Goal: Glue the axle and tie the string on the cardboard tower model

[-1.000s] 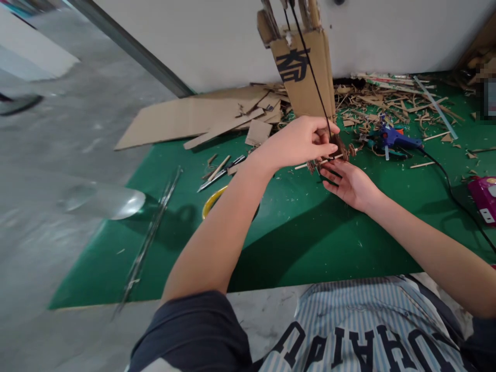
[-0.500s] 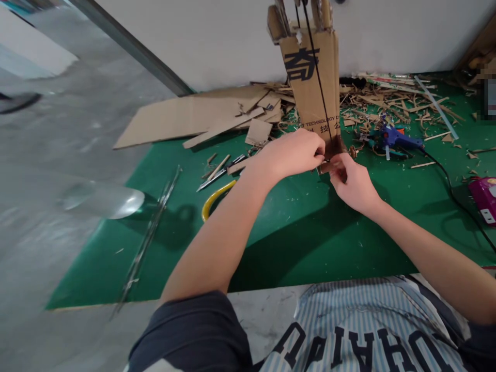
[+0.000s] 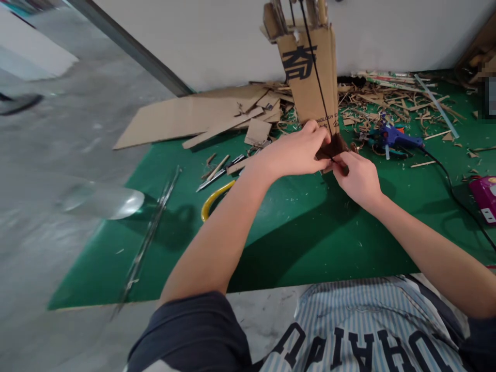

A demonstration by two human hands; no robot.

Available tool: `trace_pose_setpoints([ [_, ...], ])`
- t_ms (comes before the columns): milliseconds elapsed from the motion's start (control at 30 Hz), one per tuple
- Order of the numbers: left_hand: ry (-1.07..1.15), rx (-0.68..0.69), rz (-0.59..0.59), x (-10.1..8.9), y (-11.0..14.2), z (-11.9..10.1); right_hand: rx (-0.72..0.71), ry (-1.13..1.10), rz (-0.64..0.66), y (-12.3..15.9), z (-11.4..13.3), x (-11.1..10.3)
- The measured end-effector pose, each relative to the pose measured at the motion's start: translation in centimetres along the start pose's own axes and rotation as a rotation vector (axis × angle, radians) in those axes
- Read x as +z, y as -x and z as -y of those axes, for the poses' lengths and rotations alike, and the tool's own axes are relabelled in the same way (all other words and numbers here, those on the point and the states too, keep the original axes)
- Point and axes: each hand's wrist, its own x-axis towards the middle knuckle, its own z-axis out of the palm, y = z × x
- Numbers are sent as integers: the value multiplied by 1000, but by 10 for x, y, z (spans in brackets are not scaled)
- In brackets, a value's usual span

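A tall cardboard model (image 3: 312,88) with dark printed characters stands on the green table, reaching past the top of the view. Down its front runs a black cord (image 3: 318,77), whose lower end meets my fingers. Low on the model, my left hand (image 3: 304,152) pinches at the cord, with its other fingers bent against the cardboard. Beside it, my right hand (image 3: 356,175) has thumb and forefinger closed on the cord's lower end. The fingertips of both hands nearly meet and partly hide the model's base.
A blue glue gun (image 3: 403,138) with a trailing cable lies right, near a purple power strip (image 3: 484,199). Cardboard scraps (image 3: 387,95) and a flat sheet (image 3: 174,116) lie behind. At left are a utility knife (image 3: 220,174), a yellow handle (image 3: 213,199), glue sticks (image 3: 151,232) and a clear bottle (image 3: 112,200).
My left hand has turned, with its fingers lifted and more spread against the cardboard. My right hand has shifted slightly right and down. The model has moved slightly left.
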Motion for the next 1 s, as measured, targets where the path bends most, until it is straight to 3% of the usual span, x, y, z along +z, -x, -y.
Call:
trace_pose_setpoints([
  [267,-168,14,115,5,1,-15,119,4,-70,-2,-2,-3],
  [467,-163,14,106,7,-1,-14,148,-129,-117,-1,-7,-5],
  [767,-225,-5,-18,12,-3,-20,119,59,-92,0,-6,-11],
  [1000,-274,-12,-19,16,-6,-18,49,-55,-33,-2,-9,-13],
])
